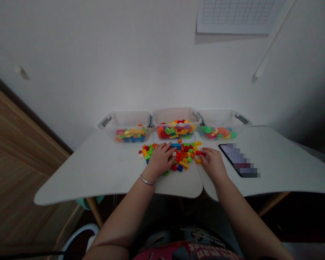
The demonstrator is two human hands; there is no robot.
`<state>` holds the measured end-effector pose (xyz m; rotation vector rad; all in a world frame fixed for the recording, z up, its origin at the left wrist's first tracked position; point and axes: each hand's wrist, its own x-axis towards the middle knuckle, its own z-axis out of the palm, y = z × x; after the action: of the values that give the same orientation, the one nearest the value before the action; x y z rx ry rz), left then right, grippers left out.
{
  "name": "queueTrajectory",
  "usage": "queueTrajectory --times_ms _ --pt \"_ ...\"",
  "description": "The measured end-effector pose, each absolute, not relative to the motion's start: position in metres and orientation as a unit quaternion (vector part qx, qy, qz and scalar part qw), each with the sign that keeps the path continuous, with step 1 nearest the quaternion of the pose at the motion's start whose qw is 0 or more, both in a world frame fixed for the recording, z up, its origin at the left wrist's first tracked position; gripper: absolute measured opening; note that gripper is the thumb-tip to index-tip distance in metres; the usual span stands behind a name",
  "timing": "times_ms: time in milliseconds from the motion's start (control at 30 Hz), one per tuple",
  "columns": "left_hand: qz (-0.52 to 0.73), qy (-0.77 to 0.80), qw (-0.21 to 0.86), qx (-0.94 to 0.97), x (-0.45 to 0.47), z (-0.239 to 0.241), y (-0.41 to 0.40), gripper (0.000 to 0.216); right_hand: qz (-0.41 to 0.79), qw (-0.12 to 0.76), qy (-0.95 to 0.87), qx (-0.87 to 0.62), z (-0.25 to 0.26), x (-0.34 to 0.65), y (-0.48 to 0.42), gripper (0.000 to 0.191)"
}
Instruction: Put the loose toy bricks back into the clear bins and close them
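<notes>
A pile of small colourful toy bricks (182,155) is spread on the white table. My left hand (159,159), with a silver bracelet at the wrist, lies over the left part of the pile, fingers spread on the bricks. What is under its palm is hidden. At the right edge of the pile my right hand (212,162) pinches a red brick (199,153) between thumb and fingers. A yellow brick (198,161) lies just below that one. Near the middle of the pile is a longer blue brick (176,146).
Along the wall stand three clear bins: a left bin (130,117), a middle bin (176,115) and a right bin (219,117), each holding coloured toy pieces. A phone (235,159) lies right of my right hand. Two white tabletops (97,173) meet at a seam below the pile.
</notes>
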<state>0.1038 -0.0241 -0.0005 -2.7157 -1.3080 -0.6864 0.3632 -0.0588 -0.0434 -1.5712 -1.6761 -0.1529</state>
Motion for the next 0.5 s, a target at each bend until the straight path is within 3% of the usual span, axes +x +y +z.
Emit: queueTrajectory --times_ms 233,500 --pt "-0.302 -0.37 0.014 -0.878 0.103 0.001 -0.021 0.033 -0.031 0.462 -0.668 -0.582 -0.02 0.341 -0.063 0.022" --pt "-0.37 -0.291 0.011 -0.882 0.102 0.003 -0.024 0.018 0.011 0.427 -0.743 -0.516 -0.014 0.29 -0.067 0.013"
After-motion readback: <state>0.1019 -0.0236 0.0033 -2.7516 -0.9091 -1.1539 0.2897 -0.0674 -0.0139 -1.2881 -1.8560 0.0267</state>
